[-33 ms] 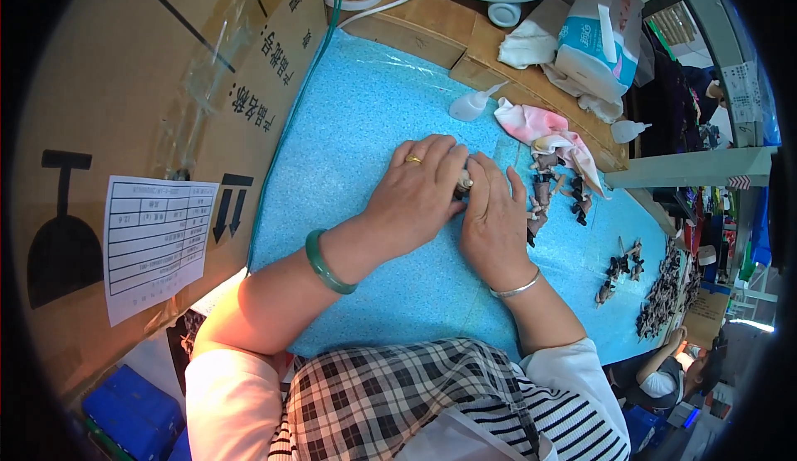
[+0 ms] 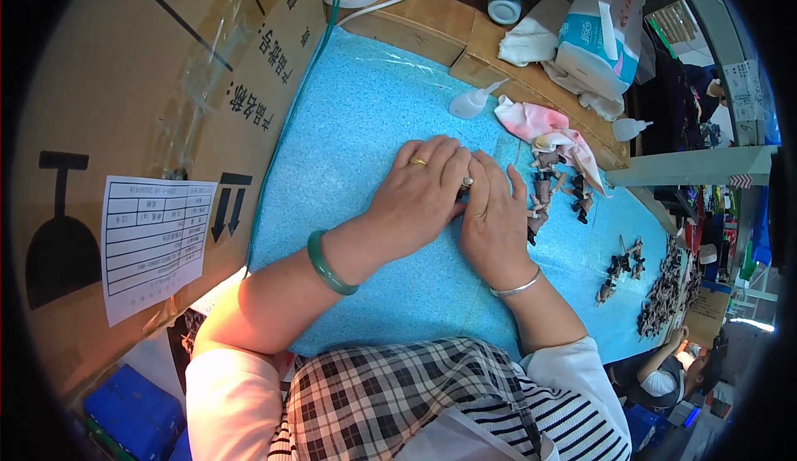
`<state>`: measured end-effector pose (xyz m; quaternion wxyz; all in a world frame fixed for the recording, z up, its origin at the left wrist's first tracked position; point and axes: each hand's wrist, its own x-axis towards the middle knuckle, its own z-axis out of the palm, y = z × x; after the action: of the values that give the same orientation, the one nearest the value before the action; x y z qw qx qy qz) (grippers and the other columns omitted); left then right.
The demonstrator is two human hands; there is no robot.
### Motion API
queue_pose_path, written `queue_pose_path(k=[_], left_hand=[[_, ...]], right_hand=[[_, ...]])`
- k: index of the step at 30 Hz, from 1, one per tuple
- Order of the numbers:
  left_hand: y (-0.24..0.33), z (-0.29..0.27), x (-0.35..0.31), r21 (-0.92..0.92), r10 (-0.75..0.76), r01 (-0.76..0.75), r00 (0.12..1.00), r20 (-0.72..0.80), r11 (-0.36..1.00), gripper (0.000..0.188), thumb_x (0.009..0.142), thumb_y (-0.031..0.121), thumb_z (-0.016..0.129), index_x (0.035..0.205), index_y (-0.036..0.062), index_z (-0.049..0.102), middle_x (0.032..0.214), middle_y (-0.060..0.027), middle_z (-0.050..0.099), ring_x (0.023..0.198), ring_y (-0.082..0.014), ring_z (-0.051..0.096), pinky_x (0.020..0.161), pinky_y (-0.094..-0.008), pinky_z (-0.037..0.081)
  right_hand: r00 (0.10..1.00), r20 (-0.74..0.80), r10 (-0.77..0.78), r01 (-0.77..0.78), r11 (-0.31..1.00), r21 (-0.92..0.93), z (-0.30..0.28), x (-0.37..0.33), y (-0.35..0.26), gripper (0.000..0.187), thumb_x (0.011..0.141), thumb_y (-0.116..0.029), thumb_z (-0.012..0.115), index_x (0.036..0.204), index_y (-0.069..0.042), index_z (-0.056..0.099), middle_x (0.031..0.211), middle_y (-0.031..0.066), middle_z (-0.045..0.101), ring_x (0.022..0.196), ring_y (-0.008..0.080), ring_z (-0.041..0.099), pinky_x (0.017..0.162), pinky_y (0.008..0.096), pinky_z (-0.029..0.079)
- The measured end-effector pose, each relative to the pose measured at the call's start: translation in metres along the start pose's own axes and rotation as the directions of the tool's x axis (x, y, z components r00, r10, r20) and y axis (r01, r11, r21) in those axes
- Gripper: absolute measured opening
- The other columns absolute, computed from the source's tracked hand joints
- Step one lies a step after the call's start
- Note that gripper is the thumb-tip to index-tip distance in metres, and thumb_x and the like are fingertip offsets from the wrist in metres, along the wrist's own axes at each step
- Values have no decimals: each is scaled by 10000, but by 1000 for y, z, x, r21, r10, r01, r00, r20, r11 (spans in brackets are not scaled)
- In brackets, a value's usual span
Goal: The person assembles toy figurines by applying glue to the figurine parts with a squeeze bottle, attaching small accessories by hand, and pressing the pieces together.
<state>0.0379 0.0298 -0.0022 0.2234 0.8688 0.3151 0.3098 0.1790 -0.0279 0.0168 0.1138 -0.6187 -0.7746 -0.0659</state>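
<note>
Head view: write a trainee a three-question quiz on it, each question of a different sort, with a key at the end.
1. Where does the small piece show?
A. On top of the box
B. Between the left hand and the right hand
C. Under the fan

2. True or false: the green bangle is on the left wrist.

3. Fill in the blank: in the picture, the bottle on the blue tabletop is to the ____ of the pink cloth.

Key: 1. B; 2. True; 3. left
</note>
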Motion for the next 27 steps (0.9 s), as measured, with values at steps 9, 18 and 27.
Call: queue_pose_path(k=[9, 18, 27], left_hand=[[-8, 13, -1, 105, 60, -52, 995, -79, 993, 403, 740, 123, 683, 1017, 6, 414, 1222, -238, 461, 1160, -383, 462, 961, -473, 352], [-8, -8, 2, -123, -5, 14, 998, 70, 992, 352, 814, 122, 617, 1106, 24, 445, 1219, -163, 485, 1224, -322, 421, 1015, -466, 281], [-7, -11, 3, -176, -24, 44, 993, 117, 983, 270, 846, 105, 523, 1099, 19, 481, 1191, -151, 503, 1223, -316, 421, 1020, -468, 267]], right_hand=[[999, 46, -10, 0, 973, 232, -2, 8, 17, 474, 779, -20, 525, 1240, -7, 416, 1165, 154, 531, 1084, 285, 523, 967, 495, 331], [1000, 3, 3, -3, 993, 122, 0, 3, 5, 483, 789, -18, 525, 1262, -26, 432, 1167, 146, 539, 1095, 276, 523, 977, 506, 318], [1000, 25, -13, 10, 993, 121, -8, 3, 4, 584, 758, 2, 555, 1321, -38, 406, 1168, 97, 545, 1073, 229, 542, 990, 488, 307]])
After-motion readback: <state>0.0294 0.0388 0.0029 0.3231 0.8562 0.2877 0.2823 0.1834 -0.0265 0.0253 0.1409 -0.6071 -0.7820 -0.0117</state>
